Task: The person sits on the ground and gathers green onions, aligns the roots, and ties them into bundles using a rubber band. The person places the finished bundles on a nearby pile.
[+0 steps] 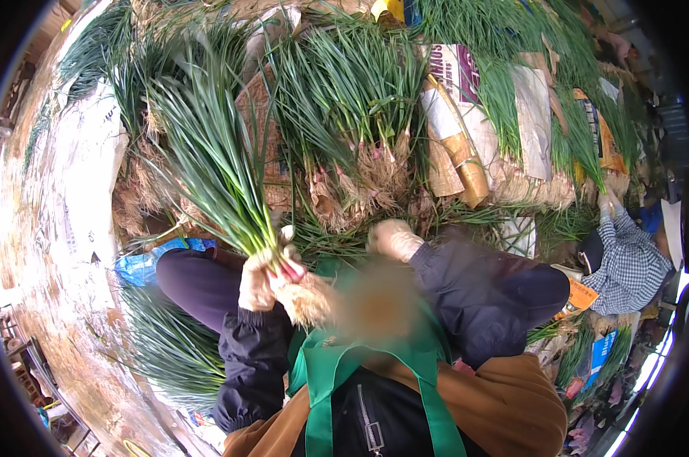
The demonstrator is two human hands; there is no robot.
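My left hand [258, 280], in a pale glove, grips a bunch of green onions [224, 177] just above the roots. Its reddish bulbs and shaggy tan roots point down toward my lap, and the long leaves fan up and left. My right hand [394, 239], also gloved, is over my other knee with its fingers curled; whether anything is in them I cannot tell. Just beyond the hands lies a pile of rooted green onions [373, 103], with pinkish bulbs and tangled roots toward me. A blurred patch hides part of my green apron [321, 365].
More green onions [173, 343] lie left of my knee, by a blue plastic bag [144, 264]. White sacking [84, 183] covers ground at left. Printed sacks [453, 74] and cardboard [467, 171] lie among the far bunches. At right, a person in a checked shirt [630, 257] handles green onions.
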